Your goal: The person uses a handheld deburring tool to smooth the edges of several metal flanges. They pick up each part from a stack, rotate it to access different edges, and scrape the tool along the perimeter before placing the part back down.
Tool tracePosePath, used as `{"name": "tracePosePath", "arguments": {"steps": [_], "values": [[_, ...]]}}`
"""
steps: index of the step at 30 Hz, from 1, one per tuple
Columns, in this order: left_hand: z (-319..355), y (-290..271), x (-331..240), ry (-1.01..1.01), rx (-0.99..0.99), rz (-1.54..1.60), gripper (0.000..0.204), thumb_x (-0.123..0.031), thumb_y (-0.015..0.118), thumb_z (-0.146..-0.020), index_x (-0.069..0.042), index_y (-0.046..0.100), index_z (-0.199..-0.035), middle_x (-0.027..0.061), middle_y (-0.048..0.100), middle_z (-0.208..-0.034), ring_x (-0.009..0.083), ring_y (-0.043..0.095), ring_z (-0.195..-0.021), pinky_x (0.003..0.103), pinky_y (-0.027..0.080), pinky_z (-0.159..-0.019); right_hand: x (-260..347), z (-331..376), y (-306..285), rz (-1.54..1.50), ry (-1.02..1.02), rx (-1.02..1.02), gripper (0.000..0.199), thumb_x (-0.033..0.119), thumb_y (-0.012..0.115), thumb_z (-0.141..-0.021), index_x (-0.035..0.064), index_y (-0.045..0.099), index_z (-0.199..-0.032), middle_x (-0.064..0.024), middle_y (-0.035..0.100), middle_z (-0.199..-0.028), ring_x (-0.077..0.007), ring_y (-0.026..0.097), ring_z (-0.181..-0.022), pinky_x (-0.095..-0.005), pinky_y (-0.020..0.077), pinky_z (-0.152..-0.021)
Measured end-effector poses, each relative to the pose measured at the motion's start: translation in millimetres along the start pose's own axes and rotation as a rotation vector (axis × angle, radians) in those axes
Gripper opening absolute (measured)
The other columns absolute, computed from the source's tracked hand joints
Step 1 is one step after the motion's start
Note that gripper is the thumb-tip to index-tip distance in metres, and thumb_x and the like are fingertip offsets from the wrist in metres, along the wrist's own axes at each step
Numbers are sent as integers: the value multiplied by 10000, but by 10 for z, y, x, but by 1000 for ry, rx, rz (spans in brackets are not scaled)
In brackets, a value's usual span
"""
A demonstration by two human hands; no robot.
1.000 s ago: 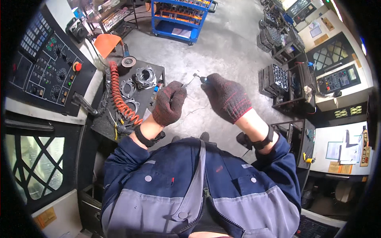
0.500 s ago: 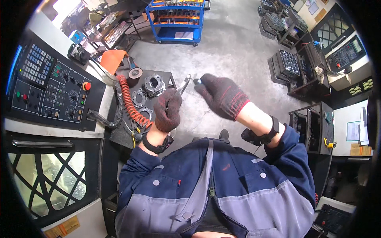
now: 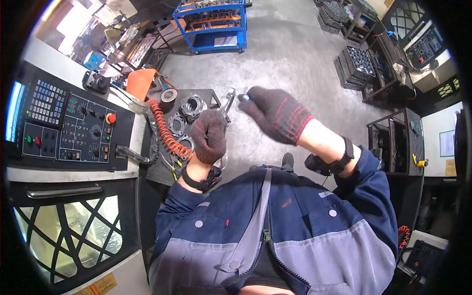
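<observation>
My left hand [image 3: 209,136], in a dark knitted glove, is closed around a slim silver tool that looks like a caliper [image 3: 228,102]. Its jaws point up and away from me. Just right of them is my gloved right hand [image 3: 275,114], fingers pinched together on a small shiny metal piece [image 3: 246,97]. A narrow gap separates that piece from the caliper's jaws. Beyond my left hand, several round metal flange rings lie on a dark bench; the nearest to the top is a thick ring [image 3: 192,106].
A coiled orange air hose [image 3: 166,132] and an angle grinder [image 3: 168,93] are on the left, beside a machine control panel [image 3: 69,120]. Ahead stands a blue cart [image 3: 216,39]. Crates of metal parts [image 3: 356,64] and a dark metal rack [image 3: 393,137] line the right.
The whole view has shifted slightly, with the left panel and bench now further right. My right hand remains beside the caliper's jaws; both hands keep their grips.
</observation>
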State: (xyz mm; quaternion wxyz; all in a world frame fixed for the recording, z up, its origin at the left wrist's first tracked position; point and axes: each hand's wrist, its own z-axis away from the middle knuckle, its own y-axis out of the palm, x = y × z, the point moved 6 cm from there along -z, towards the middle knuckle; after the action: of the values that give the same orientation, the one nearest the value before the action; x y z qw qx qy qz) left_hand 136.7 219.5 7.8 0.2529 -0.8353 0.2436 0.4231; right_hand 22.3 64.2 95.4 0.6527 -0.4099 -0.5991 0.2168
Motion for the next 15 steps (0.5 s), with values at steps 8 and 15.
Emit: {"name": "tracePosePath", "arguments": {"steps": [8, 15], "values": [[-54, 36, -369, 102, 55, -41, 190, -104, 512, -966, 0, 643, -877, 124, 602, -796, 257, 579, -656, 366, 495, -678, -178, 38, 238, -55, 80, 9, 407, 386, 516, -1063, -10, 610, -1070, -311, 658, -877, -512, 646, -888, -565, 495, -761], [-59, 16, 7, -84, -49, 266, 328, -285, 540, -1038, -27, 579, -837, 52, 539, -692, 174, 520, -596, 320, 418, -572, -30, 18, 128, -240, 15, 12, 382, 363, 551, -1053, -8, 641, -1081, -277, 659, -884, -434, 646, -839, -493, 502, -766]]}}
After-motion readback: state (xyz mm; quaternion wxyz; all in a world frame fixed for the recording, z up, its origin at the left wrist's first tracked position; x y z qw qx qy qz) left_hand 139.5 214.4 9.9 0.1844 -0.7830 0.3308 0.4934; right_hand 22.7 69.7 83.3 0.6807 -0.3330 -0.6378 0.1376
